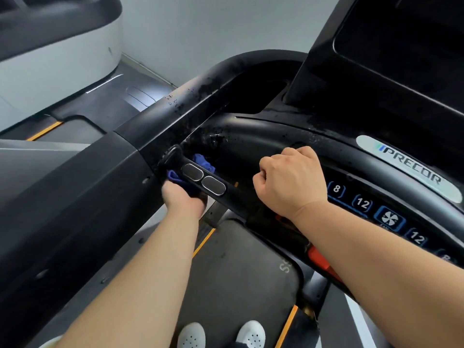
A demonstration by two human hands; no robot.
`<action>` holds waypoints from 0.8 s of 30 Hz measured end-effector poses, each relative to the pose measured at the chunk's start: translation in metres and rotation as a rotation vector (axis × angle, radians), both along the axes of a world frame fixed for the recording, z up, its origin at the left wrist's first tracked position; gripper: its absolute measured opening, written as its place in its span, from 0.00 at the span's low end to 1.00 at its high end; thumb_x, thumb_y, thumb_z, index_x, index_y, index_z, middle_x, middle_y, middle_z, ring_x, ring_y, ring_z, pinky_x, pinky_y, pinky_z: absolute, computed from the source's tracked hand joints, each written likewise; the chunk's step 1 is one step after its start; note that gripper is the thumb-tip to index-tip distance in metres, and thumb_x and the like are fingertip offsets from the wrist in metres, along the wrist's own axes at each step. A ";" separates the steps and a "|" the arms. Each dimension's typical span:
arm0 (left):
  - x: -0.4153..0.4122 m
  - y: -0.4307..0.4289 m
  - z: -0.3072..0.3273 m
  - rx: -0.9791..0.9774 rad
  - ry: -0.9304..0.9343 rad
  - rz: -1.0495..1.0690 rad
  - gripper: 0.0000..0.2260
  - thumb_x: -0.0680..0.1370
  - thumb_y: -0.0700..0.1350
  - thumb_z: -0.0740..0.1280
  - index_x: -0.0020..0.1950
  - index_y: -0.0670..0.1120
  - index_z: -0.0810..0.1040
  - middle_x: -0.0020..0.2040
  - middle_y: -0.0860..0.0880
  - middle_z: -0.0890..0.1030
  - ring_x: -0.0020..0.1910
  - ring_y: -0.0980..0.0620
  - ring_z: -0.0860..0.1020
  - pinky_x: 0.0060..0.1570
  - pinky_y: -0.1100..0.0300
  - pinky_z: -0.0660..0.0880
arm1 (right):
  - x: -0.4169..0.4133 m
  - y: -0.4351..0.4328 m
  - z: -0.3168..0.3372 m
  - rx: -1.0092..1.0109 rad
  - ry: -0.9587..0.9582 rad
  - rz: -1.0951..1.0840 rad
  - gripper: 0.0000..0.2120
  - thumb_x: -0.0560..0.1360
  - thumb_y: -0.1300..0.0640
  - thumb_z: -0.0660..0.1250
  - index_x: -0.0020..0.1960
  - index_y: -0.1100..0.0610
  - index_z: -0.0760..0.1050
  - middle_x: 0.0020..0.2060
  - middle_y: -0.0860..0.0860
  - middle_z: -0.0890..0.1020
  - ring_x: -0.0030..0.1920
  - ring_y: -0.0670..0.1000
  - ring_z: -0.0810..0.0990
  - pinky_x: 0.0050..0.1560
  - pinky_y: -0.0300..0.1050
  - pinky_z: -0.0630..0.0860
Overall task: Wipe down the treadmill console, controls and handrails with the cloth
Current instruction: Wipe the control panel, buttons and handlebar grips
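A black Precor treadmill console [406, 162] curves across the right, with lit number buttons [362, 202] along its lower edge. A short black grip bar [200, 178] with two metal sensor pads juts from the left handrail [175, 114]. My left hand [184, 200] holds a blue cloth [200, 160] wrapped round this bar from beneath, near its joint with the rail. My right hand [288, 182] is curled over the console's front bar [251, 146]; what its fingers hold is hidden. Wet droplets speckle the handrail and console near the cloth.
The dark screen [401, 46] stands at the upper right. The treadmill belt [238, 272] with orange side stripes lies below, and my white shoes [251, 334] stand on it. A red safety clip [320, 259] sits under the console. Another machine [62, 46] stands at the far left.
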State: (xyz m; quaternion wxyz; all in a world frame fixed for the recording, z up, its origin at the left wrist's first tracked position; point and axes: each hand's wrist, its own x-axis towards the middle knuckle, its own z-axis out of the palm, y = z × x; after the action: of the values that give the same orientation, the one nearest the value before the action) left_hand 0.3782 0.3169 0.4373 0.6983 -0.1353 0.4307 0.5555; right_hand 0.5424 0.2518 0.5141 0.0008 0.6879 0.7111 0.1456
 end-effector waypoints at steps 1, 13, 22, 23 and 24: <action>-0.001 0.005 -0.001 -0.013 0.029 0.034 0.15 0.78 0.50 0.57 0.52 0.46 0.82 0.50 0.42 0.84 0.47 0.43 0.83 0.52 0.48 0.78 | 0.001 -0.001 -0.001 -0.013 0.002 0.004 0.14 0.73 0.51 0.54 0.31 0.51 0.68 0.26 0.46 0.75 0.35 0.52 0.73 0.48 0.49 0.69; 0.020 -0.112 0.062 0.150 0.957 -0.371 0.14 0.76 0.41 0.68 0.56 0.55 0.70 0.52 0.51 0.78 0.48 0.51 0.78 0.46 0.55 0.77 | 0.003 -0.002 0.007 -0.022 0.129 0.064 0.13 0.75 0.50 0.57 0.32 0.50 0.67 0.29 0.47 0.77 0.37 0.53 0.75 0.46 0.49 0.66; 0.055 -0.052 0.131 0.824 1.019 -0.603 0.24 0.69 0.34 0.65 0.54 0.61 0.78 0.52 0.57 0.82 0.53 0.58 0.79 0.57 0.55 0.75 | 0.007 0.008 0.083 -0.525 2.060 -0.209 0.18 0.77 0.41 0.61 0.55 0.54 0.77 0.51 0.51 0.83 0.52 0.51 0.81 0.57 0.52 0.78; 0.063 -0.041 0.134 0.900 0.970 -0.687 0.26 0.69 0.33 0.64 0.55 0.63 0.78 0.57 0.58 0.80 0.58 0.59 0.77 0.62 0.55 0.73 | 0.015 0.008 0.088 -0.494 2.178 -0.234 0.16 0.78 0.47 0.63 0.58 0.56 0.76 0.52 0.55 0.83 0.52 0.52 0.80 0.53 0.51 0.79; 0.069 -0.029 0.136 0.986 0.897 -0.789 0.29 0.70 0.30 0.64 0.56 0.64 0.77 0.61 0.59 0.78 0.62 0.61 0.74 0.65 0.56 0.70 | 0.025 0.010 0.088 -0.378 2.229 -0.256 0.14 0.78 0.53 0.64 0.61 0.58 0.75 0.54 0.57 0.82 0.52 0.53 0.80 0.50 0.50 0.80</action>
State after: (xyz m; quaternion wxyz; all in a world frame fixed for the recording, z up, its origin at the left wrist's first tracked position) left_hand 0.4475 0.2879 0.5728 0.5829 0.5925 0.3914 0.3950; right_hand 0.5679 0.2617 0.6022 -0.5134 0.4907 0.2510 -0.6578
